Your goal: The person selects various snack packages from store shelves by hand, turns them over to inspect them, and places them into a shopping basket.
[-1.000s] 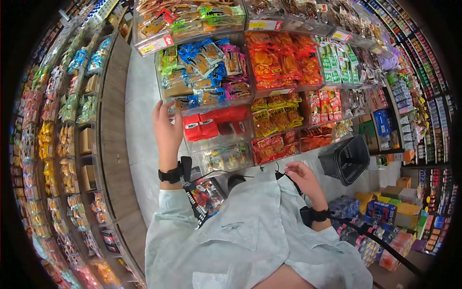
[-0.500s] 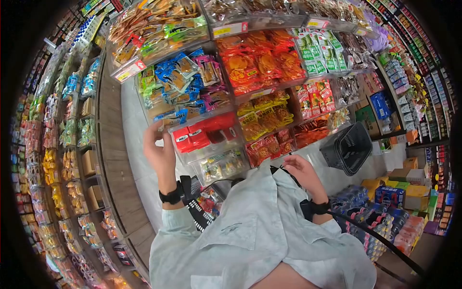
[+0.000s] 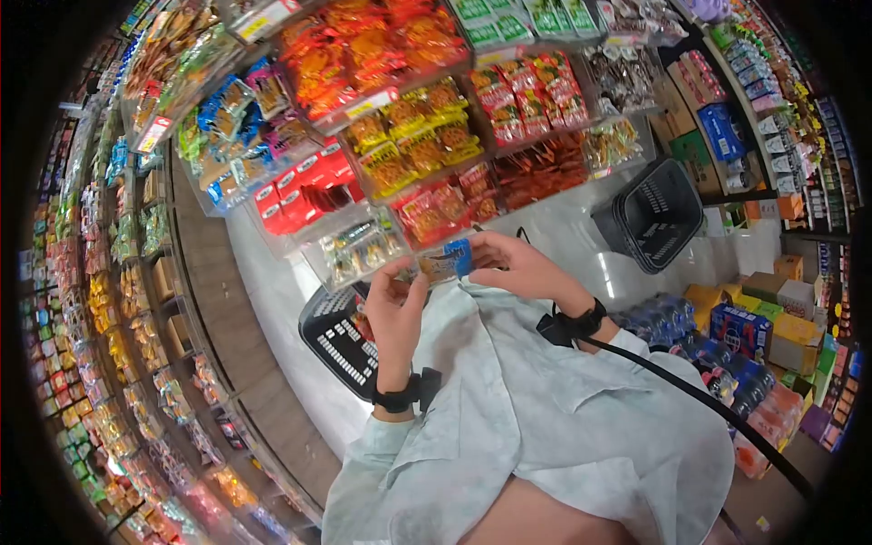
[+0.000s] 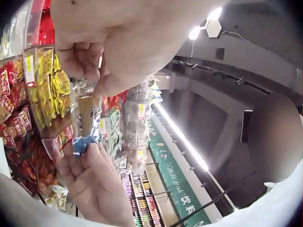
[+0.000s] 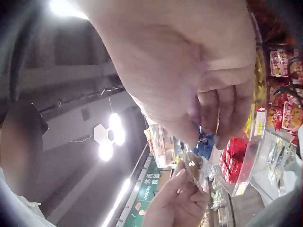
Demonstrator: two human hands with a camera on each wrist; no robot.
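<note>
A small snack packet [image 3: 443, 261], blue at one end and clear with brown contents, is held between both hands in front of the chest. My left hand [image 3: 395, 313] pinches its clear end between thumb and fingers. At the blue end, my right hand [image 3: 522, 268] grips with thumb and fingers. In the left wrist view the packet [image 4: 86, 116] spans the gap between the hands, dark lettering on its face. From the right wrist, part of the packet [image 5: 193, 165] is hidden behind the right fingers. Similar blue packets [image 3: 232, 118] fill a bin at the upper left.
Clear bins hold red packets [image 3: 304, 191], yellow packets [image 3: 418, 136] and small clear packs [image 3: 356, 250]. A black basket [image 3: 331, 341] stands below the left forearm; stacked black baskets [image 3: 654, 218] sit at the right. Shelving [image 3: 204, 245] lines the left; bottle packs [image 3: 668, 318] stand lower right.
My left hand has come away from the blue packet bin, toward my body. My right hand has risen to meet it, and the packet now shows between them. The view has shifted right.
</note>
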